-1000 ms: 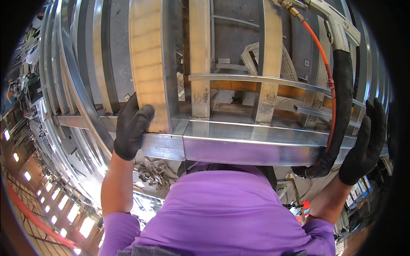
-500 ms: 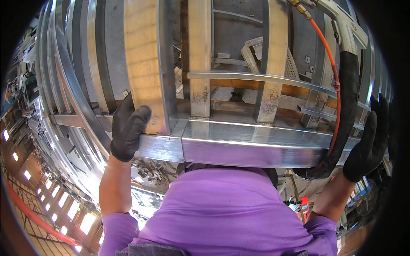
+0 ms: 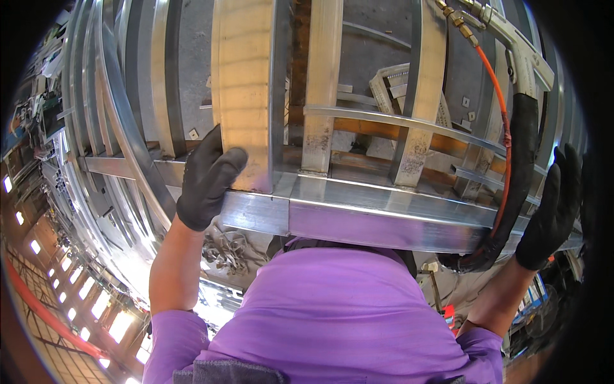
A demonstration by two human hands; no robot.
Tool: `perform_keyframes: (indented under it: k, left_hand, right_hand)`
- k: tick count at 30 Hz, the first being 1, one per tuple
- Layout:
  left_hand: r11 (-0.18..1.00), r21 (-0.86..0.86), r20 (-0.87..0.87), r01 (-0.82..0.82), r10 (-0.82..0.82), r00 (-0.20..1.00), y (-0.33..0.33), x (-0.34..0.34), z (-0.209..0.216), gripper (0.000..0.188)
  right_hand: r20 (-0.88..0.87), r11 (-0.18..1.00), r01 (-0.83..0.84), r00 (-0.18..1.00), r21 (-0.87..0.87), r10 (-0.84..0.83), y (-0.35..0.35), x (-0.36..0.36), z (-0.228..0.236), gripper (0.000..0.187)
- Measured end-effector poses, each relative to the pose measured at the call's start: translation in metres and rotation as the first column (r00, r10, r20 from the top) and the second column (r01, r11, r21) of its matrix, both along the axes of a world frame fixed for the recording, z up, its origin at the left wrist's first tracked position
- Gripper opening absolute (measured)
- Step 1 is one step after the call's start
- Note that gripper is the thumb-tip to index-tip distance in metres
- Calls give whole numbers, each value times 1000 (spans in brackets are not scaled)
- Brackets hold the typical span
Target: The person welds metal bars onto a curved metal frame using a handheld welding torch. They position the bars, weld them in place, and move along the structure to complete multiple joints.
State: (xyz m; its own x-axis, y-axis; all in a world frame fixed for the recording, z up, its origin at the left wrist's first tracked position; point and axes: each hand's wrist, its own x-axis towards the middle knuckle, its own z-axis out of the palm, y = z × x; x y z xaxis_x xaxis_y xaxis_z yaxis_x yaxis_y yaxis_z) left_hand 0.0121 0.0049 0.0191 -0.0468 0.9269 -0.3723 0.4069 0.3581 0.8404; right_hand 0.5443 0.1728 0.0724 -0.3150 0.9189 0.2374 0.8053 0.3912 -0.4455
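Note:
My left hand (image 3: 210, 182), in a black glove, is closed around the near end of a wide metal beam (image 3: 242, 102). Its thumb lies over the beam's top edge while the fingers go down the left side, partly hidden. The beam's end meets a shiny metal crossbar (image 3: 384, 214) in front of my body. Over on the far right, my right hand (image 3: 553, 208), also gloved in black, has its fingers stretched out and holds nothing visible. It is beside the crossbar's right end; whether it touches metal I cannot tell.
A welding gun (image 3: 521, 57) with a thick black cable (image 3: 526, 153) and an orange hose (image 3: 495, 89) hangs over the frame's right part. Thin metal strips (image 3: 396, 119) cross the parallel beams. A beige plastic crate (image 3: 387, 89) sits below among them. More metal profiles (image 3: 121, 115) stand at left.
The frame and my left hand appear shifted slightly right and up in the picture. My left hand keeps its hold on the beam; my right hand stays stretched out.

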Motion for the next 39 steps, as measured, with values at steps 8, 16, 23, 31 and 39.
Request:
perform_keyframes:
  k: [8, 16, 23, 31, 39]
  left_hand:
    - [976, 160, -51, 149, -143, 988, 3, -5, -3, 42]
    - [970, 188, 12, 157, -162, 987, 3, -4, 0, 27]
    - [997, -74, 166, -29, 41, 985, 6, 2, 4, 48]
    - [981, 182, 209, -74, 35, 977, -3, 0, -22, 53]
    - [986, 168, 182, -9, -22, 983, -1, -6, -30, 59]
  right_hand:
    - [-158, 946, 110, 974, -306, -164, 15, -8, -21, 48]
    - [-228, 759, 76, 930, -646, -287, 33, -46, -7, 62]
    - [-252, 653, 79, 883, -753, -396, 59, -59, -12, 38]
    - [-424, 527, -130, 763, -840, -488, 74, -70, -13, 37]
    - [-521, 632, -130, 701, -764, -487, 56, -74, 43, 30]
